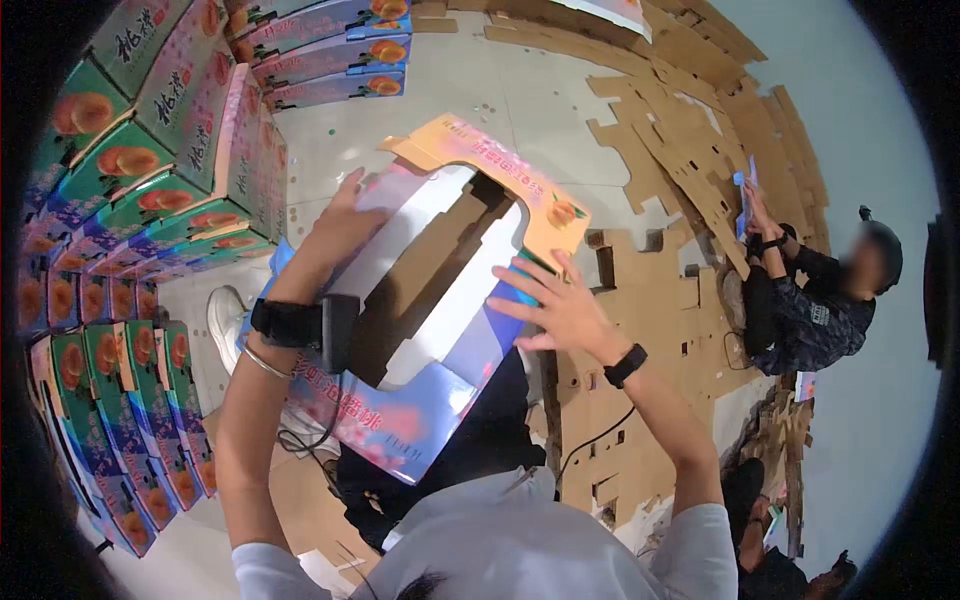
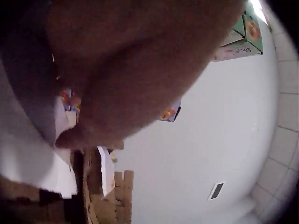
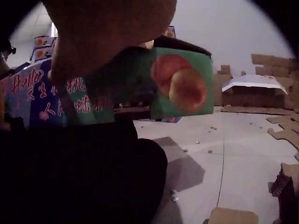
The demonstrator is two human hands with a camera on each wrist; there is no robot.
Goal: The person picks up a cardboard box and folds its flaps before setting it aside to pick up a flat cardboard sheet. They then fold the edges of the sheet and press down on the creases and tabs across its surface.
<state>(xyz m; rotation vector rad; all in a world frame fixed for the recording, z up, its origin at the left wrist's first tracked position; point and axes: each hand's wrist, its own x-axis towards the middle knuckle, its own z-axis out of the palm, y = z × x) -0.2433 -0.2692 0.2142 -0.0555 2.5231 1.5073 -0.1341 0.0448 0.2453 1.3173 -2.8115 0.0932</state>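
A printed fruit carton (image 1: pixel 400 415) with a wide cut-out top lies tilted over the person's lap in the head view. Brown cardboard and white flaps show inside it. My left hand (image 1: pixel 335 235) lies along the carton's left side, its fingers extended and slightly blurred. Close up in the left wrist view, its thumb (image 2: pixel 74 137) is right at a white panel (image 2: pixel 42 170). My right hand (image 1: pixel 565 310) rests with spread fingers on the carton's right side, near the orange end. In the right wrist view the same carton's green panel (image 3: pixel 182 84) shows two peaches.
Stacked peach cartons (image 1: pixel 180 130) stand at the left, with more standing cartons (image 1: pixel 130 420) below. Flattened brown cardboard (image 1: pixel 640 370) covers the floor at the right. Another person (image 1: pixel 820 300) sits beyond it, handling a blue piece. Cables trail from both wrists.
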